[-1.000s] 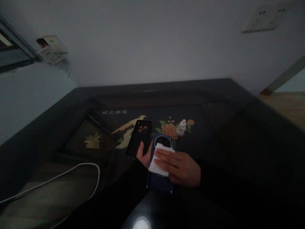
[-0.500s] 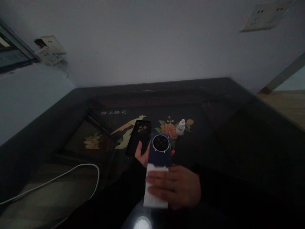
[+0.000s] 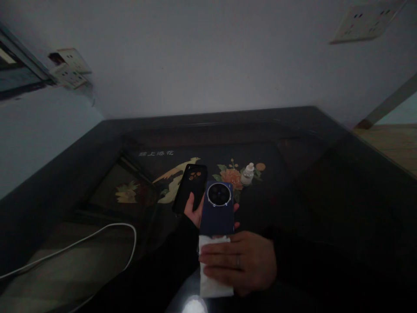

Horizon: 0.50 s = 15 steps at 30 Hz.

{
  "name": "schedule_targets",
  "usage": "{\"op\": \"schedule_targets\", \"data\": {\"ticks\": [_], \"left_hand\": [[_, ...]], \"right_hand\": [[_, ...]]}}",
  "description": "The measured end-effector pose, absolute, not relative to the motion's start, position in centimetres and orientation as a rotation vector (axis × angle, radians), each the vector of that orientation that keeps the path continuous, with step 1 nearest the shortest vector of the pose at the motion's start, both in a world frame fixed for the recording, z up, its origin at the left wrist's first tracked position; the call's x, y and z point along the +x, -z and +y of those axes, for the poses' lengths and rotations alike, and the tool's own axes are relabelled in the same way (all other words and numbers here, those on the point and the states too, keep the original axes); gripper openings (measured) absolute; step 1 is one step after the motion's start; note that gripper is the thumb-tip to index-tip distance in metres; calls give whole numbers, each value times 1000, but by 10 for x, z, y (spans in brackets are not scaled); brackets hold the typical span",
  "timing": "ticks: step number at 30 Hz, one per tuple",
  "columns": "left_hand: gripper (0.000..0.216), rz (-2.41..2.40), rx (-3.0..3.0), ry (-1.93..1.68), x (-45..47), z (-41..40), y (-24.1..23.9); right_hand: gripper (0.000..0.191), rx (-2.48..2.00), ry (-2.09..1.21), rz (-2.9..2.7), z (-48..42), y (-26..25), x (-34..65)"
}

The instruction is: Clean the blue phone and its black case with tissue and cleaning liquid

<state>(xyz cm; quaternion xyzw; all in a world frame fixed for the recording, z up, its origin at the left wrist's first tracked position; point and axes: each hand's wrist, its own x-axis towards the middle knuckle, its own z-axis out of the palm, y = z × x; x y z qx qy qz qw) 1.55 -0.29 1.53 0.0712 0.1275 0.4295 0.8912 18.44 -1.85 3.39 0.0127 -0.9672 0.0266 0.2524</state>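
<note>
A dark blue phone (image 3: 216, 219) lies back side up in my left hand (image 3: 194, 213), its big round camera ring facing me. My left thumb shows on one side of the phone and fingertips on the other; the palm is hidden beneath. Over the lower end of the phone, my right hand (image 3: 243, 263) presses a folded white tissue (image 3: 216, 289) with its fingers laid flat across it. A ring is on one finger. Just beyond my left thumb, a black phone case (image 3: 190, 187) rests on the table. Behind the phone to the right stands a small clear bottle (image 3: 247, 174) with a white cap.
The dark glossy table (image 3: 293, 152) carries a bird-and-flower picture and backs onto a pale wall (image 3: 202, 56). A white cable (image 3: 97, 232) curves at the left. Wall sockets (image 3: 363, 21) sit at upper right, others (image 3: 73, 65) at upper left.
My right hand and the tissue have slid down the phone toward me, baring more of its blue back. My left hand holds the phone almost where it was; case and bottle stay put.
</note>
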Motion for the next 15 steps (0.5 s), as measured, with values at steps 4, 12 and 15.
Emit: {"op": "schedule_targets", "data": {"ticks": [4, 12, 15], "left_hand": [[69, 336, 115, -896, 12, -4, -9], [71, 342, 98, -927, 17, -1, -18], [70, 359, 101, -916, 11, -1, -8]], "right_hand": [[43, -336, -64, -2560, -9, -32, 190], [46, 160, -130, -2586, -19, -35, 184], [43, -206, -151, -2537, -7, -34, 192]]}}
